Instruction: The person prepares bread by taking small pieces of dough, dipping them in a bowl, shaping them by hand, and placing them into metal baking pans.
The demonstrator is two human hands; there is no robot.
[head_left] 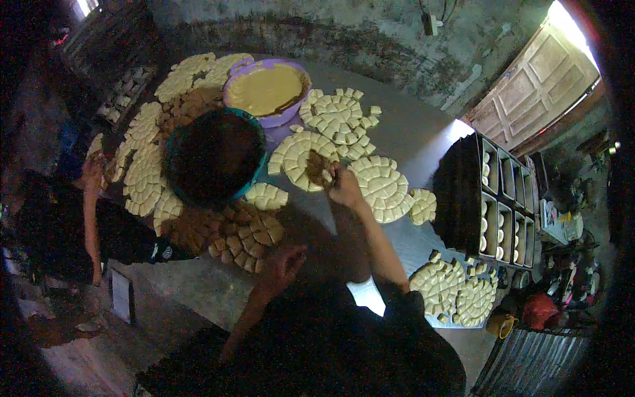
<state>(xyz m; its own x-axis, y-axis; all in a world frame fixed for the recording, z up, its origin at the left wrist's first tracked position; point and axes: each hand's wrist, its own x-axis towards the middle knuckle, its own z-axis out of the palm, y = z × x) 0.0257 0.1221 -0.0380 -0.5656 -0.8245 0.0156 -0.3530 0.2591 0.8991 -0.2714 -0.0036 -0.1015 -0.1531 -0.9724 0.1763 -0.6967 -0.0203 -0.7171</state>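
Observation:
My right hand [345,186] is over the near edge of a pale yellow dough round [297,155] cut into small blocks. Its fingers are pinched beside a brown dough patch [317,167] on that round; what they grip is too small to make out. In shadow, my left hand [289,263] is curled beside brown dough pieces [248,238]; whatever it holds is hidden. A green basin [263,162] with dark contents stands left of my right hand. Behind it is a purple basin [305,83] holding pale yellow dough or batter.
More cut dough rounds [382,188] lie right of my right hand, with others [456,291] near the table's right corner. Black trays [506,198] with pale dough pieces stand at the right. Across the table's left side, another person's arm [91,212] reaches toward the dough.

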